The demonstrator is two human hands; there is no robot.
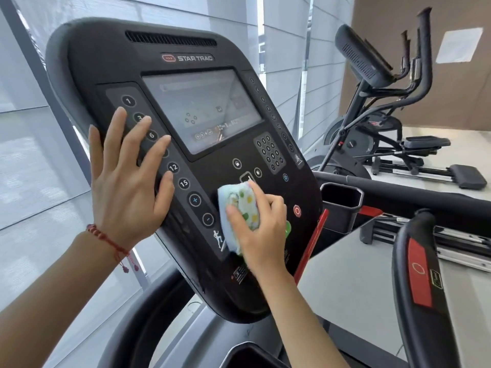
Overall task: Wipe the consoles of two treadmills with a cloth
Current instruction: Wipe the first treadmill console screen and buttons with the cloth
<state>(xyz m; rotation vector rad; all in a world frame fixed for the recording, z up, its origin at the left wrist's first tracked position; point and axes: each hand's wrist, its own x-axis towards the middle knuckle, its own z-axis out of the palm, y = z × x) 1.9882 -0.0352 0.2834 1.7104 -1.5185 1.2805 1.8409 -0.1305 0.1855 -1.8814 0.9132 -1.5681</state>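
Note:
A black treadmill console fills the middle of the head view, with a grey screen and rows of round buttons. My left hand lies flat and spread on the console's left button column. My right hand grips a folded pale blue cloth with yellow and green dots. The cloth is pressed against the lower centre of the console, just left of the red stop button. A green button is mostly hidden behind my right hand.
A black cup holder and a red safety strap sit right of the console. A handrail with a red pad stands at lower right. An elliptical trainer stands at the back right. Window blinds cover the left.

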